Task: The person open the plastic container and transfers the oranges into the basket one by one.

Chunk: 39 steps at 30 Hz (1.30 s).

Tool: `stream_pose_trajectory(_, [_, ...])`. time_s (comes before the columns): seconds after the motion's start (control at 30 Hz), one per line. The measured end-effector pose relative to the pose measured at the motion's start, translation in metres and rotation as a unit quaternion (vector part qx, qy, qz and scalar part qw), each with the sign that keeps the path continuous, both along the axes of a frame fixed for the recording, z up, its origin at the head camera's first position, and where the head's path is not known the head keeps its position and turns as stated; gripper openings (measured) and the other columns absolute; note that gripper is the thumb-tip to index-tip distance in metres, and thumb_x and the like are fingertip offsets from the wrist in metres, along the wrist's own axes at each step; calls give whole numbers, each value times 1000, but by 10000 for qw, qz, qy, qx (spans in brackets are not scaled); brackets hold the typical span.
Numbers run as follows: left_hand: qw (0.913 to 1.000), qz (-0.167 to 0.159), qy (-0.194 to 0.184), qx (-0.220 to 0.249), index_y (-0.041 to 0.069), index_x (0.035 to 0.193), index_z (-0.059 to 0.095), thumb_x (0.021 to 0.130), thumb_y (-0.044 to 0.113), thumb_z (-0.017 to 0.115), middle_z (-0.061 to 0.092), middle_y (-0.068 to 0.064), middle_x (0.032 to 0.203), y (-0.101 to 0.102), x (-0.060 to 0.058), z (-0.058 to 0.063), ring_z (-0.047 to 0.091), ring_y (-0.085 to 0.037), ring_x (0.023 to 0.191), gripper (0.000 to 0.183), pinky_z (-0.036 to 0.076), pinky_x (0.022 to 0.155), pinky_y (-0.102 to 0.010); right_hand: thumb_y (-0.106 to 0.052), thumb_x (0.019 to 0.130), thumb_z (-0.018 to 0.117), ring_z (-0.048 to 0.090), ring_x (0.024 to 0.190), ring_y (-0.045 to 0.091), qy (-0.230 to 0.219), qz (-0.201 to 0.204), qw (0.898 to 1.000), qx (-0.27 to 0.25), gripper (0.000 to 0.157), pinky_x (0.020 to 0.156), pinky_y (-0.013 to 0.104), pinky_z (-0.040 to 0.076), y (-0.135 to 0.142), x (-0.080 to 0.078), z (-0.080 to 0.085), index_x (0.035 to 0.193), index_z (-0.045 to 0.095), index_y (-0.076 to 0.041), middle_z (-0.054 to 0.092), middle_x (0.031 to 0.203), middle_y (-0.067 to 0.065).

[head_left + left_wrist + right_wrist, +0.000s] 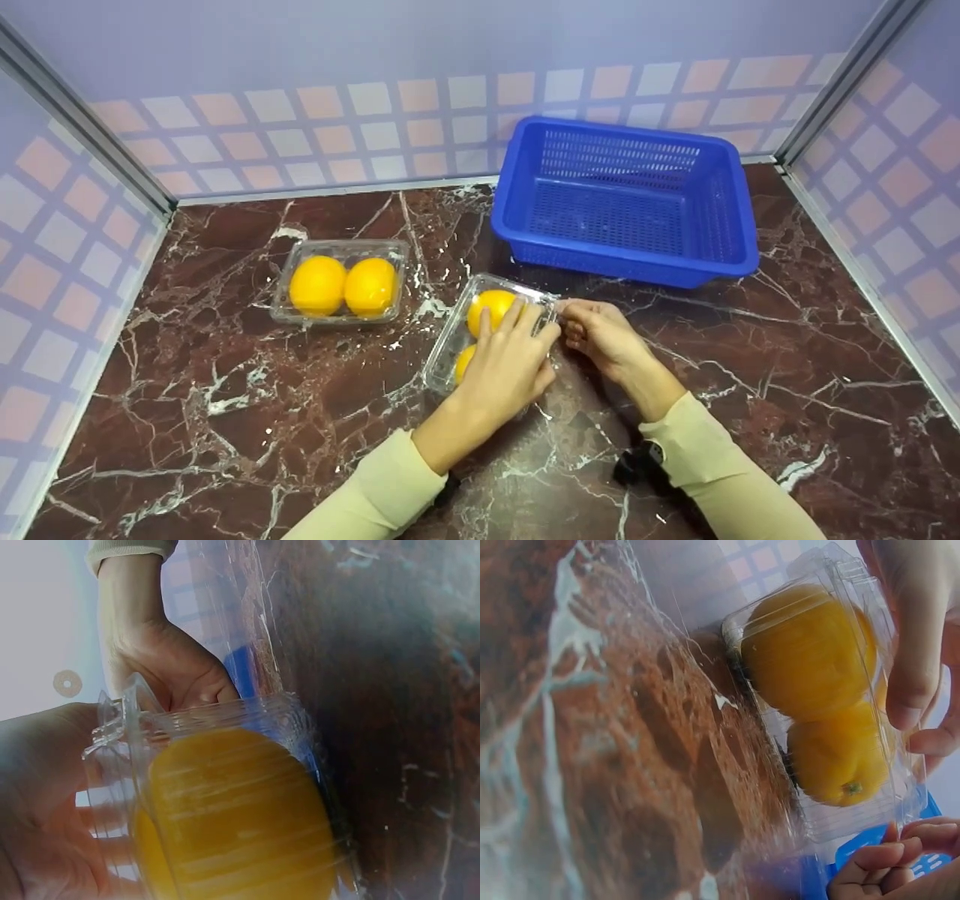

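Note:
Two oranges (802, 652) sit inside a clear plastic clamshell box (448, 349) on the table, in front of the blue basket. My left hand (504, 356) lies over its lid with fingers spread and nearly straight, covering part of the fruit in the head view. At the box's far right corner, my right hand (604, 337) pinches the plastic edge between thumb and curled fingers. The right wrist view shows that pinch (889, 859) at the end of the box, and the lid lies down over the oranges.
A second clear box (341, 319) holding two oranges (318, 285) stands to the left, its lid down. Behind the hands, a blue plastic basket (626, 262) with slotted walls stands near the back wall. Tiled panels (375, 127) border the dark marbled table (225, 450) on three sides.

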<state>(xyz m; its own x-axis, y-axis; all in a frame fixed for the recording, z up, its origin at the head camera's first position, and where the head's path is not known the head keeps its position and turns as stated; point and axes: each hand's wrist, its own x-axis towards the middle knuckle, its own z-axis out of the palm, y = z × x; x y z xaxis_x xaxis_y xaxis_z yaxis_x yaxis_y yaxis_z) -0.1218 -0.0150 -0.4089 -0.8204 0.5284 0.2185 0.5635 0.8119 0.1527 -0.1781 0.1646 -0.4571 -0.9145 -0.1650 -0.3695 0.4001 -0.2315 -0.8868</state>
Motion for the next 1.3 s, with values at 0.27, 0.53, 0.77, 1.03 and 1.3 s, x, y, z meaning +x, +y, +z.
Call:
stream_pose_trajectory(0.27, [9995, -1, -204, 221, 14, 126, 71, 90, 18, 79, 61, -13, 145, -1, -2, 4, 50, -43, 146, 37, 37, 113, -76, -3, 105, 53, 40, 56, 6, -132, 227, 9996, -34, 23, 57, 19, 37, 5, -1, 1, 97, 73, -11, 43, 58, -8])
stream_pose_trajectory(0.53, [9968, 54, -291, 744, 16, 126, 71, 92, 19, 78, 60, -12, 151, -12, -8, 22, 50, -40, 147, 35, 37, 121, -66, -7, 106, 55, 40, 57, 8, -180, 342, 9992, -54, 21, 59, 20, 37, 10, -2, 2, 99, 74, -12, 45, 62, -7])
stream_pose_trajectory(0.77, [9831, 341, -580, 1702, 16, 119, 74, 94, 19, 77, 65, -7, 146, -45, -20, 52, 64, -31, 129, 25, 56, 106, -52, -9, 107, 58, 39, 58, 7, -182, 357, 9992, -6, 16, 59, 20, 37, 12, 1, 1, 107, 74, -10, 45, 65, -7])
stream_pose_trajectory(1.03, [9600, 981, -822, 2490, 15, 125, 75, 99, 20, 76, 78, -5, 122, -101, -30, 77, 65, -21, 70, 27, 60, 74, -33, -10, 106, 60, 40, 59, 8, -157, 472, 9987, 79, 13, 60, 20, 37, 11, 0, 1, 108, 73, -11, 45, 65, -7])
stream_pose_trajectory(1.3, [9556, 1261, -1184, 2388, 11, 129, 75, 103, 20, 72, 79, -13, 120, -162, -43, 85, 79, -30, 91, 28, 67, 75, -42, -10, 106, 59, 40, 59, 8, -197, 503, 9985, 47, 14, 60, 20, 38, 11, 0, -1, 106, 73, -10, 46, 65, -7])
